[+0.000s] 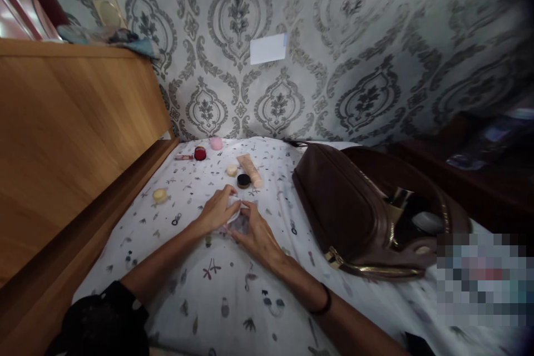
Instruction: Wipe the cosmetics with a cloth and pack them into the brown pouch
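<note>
Black left sleeve (104, 320), thin black wristband (325, 300)

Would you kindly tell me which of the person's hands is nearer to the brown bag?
Right. The right hand is to the left of the brown bag, apart from it; the left hand is farther left, beyond the right hand.

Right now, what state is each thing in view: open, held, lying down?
Left hand: holding a small whitish item
Right hand: touching that same item
Brown bag: open, contents showing
Beige tube: lying flat
Slim pink tube: lying flat
Sheet: spread, slightly creased
White card: on the wall
</note>
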Demonstrator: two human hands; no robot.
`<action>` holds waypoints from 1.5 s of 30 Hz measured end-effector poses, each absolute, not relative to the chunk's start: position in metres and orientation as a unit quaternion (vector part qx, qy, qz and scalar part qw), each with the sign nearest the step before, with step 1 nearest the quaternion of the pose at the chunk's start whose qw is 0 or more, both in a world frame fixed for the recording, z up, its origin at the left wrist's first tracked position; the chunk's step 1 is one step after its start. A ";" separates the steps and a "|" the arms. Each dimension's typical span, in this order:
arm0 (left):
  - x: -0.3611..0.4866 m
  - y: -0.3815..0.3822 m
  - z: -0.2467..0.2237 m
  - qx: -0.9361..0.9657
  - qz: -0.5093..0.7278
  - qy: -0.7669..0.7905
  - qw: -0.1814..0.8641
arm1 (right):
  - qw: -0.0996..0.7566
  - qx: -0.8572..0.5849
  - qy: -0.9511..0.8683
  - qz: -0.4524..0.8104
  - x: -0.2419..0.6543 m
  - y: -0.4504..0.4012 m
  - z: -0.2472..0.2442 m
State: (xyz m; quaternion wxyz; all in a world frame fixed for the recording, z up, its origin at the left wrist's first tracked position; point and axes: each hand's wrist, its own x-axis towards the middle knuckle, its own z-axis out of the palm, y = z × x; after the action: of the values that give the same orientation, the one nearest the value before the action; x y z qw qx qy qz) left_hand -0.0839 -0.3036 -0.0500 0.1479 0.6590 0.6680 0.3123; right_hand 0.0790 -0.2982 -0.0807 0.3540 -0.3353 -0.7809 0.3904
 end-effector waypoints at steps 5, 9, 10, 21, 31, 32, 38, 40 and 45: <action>-0.084 -0.293 -0.053 0.636 0.345 0.672 0.159 | 0.321 -0.354 -0.784 0.395 0.081 -0.295 -0.085; -0.092 -0.289 -0.055 0.610 0.374 0.676 0.177 | 0.324 -0.327 -0.805 0.375 0.085 -0.297 -0.083; -0.094 -0.288 -0.056 0.603 0.382 0.675 0.183 | 0.324 -0.318 -0.813 0.364 0.086 -0.299 -0.082; -0.102 -0.297 -0.053 0.526 0.478 0.660 0.242 | 0.262 -0.283 -0.899 0.205 0.083 -0.323 -0.065; -0.102 -0.304 -0.051 0.529 0.504 0.598 0.331 | 0.421 -0.282 -0.769 0.389 0.087 -0.315 -0.067; -0.099 -0.306 -0.050 0.539 0.494 0.586 0.348 | 0.424 -0.293 -0.755 0.406 0.086 -0.314 -0.068; -0.094 -0.308 -0.050 0.533 0.494 0.612 0.311 | 0.416 -0.300 -0.677 0.529 0.084 -0.310 -0.071; -0.096 -0.306 -0.052 0.504 0.530 0.609 0.306 | 0.409 -0.288 -0.658 0.562 0.084 -0.309 -0.071; -0.100 -0.301 -0.055 0.465 0.571 0.588 0.335 | 0.409 -0.314 -0.578 0.633 0.085 -0.304 -0.070</action>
State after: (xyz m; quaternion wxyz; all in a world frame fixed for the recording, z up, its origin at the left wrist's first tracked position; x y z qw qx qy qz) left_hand -0.0996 -0.3010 -0.0548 0.3353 0.4648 0.5880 0.5708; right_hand 0.0847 -0.3040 -0.0699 0.4087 -0.3136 -0.5775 0.6333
